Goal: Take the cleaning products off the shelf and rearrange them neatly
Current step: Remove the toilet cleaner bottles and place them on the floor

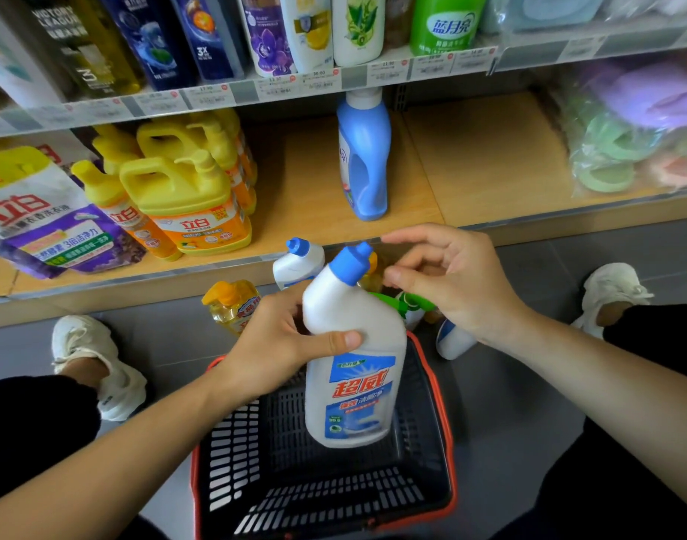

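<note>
Within the grip of the left hand point(272, 344), over a black basket point(256, 434), a white toilet-cleaner bottle point(353, 383) is held near upright, thumb across its shoulder; smooth stiff plastic, probably liquid-heavy and slippery, best taken at that narrowed shoulder; the right hand point(462, 282), just beside the grip, hangs loose and empty.

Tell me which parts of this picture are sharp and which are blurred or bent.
Head view: the white bottle in the left hand is sharp, its label crisp; the purple pouch at left and the bagged goods at right smear; the wide lens bows the shelf edge; light is even.
</note>
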Demonstrator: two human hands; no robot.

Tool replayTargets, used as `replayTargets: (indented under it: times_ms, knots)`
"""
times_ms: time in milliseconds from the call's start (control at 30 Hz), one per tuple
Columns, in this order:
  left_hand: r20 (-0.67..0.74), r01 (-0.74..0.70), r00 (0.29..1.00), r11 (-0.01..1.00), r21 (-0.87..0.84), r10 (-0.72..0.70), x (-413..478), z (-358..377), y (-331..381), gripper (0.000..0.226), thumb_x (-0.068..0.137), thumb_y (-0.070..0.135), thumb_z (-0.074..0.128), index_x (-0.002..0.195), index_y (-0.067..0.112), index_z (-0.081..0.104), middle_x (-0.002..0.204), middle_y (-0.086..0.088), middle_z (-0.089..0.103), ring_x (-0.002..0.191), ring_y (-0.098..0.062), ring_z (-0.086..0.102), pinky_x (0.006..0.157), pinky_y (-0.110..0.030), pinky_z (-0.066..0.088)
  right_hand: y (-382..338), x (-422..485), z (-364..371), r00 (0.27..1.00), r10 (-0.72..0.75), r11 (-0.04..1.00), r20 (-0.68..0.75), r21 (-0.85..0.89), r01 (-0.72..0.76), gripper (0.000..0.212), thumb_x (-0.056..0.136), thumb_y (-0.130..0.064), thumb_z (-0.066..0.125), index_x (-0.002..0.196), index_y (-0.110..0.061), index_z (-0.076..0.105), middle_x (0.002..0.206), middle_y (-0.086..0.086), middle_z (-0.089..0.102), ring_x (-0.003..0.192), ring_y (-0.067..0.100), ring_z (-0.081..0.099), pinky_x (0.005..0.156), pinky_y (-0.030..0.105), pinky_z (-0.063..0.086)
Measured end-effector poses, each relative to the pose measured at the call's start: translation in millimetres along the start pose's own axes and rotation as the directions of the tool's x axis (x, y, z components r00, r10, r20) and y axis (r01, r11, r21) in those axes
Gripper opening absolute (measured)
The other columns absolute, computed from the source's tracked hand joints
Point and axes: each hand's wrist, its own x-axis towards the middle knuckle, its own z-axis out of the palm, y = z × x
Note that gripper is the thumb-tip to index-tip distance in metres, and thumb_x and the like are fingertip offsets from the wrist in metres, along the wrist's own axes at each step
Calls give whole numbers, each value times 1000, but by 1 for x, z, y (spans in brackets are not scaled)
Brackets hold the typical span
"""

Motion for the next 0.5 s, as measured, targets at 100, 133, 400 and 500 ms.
replayTargets:
  times_ms: [100, 133, 400, 500]
  knots:
    - [-77, -6, 997, 998, -67, 1, 4, -7, 5, 38, 73, 23, 88, 109, 15, 76, 103, -8, 79, 93, -25, 77, 75, -27, 60, 10, 2, -6, 995, 85, 990, 43, -116, -80, 34, 81, -17, 79, 114, -22, 71, 97, 1, 76, 89, 15, 71, 83, 32, 56]
    - [-101, -21, 995, 996, -85, 13, 5, -10, 8, 30, 75, 21, 88, 103, 17, 78, 98, -7, 79, 87, -22, 77, 70, -24, 60, 13, 3, -8, 986, 140, 983, 89, -133, -128, 39, 80, -24, 78, 118, -23, 70, 104, -2, 75, 95, 15, 71, 86, 32, 56]
    - [-286, -111, 958, 933, -341, 9, 16, -25, 26, 33, 83, 17, 68, 112, 3, 68, 98, -10, 78, 86, -22, 77, 68, -28, 60, 40, -3, 0, 848, 308, 951, 431, -106, -292, 76, 66, -31, 92, 132, -35, 54, 127, -9, 68, 120, 10, 64, 92, 29, 56]
    - [-324, -122, 946, 894, -430, -27, 19, -25, 31, 51, 84, 22, 65, 128, -2, 60, 110, -15, 74, 91, -24, 75, 73, -32, 61, 39, -3, 6, 908, 230, 972, 349, -32, -233, 81, 61, -31, 95, 130, -48, 56, 125, -11, 69, 117, 8, 65, 89, 27, 57]
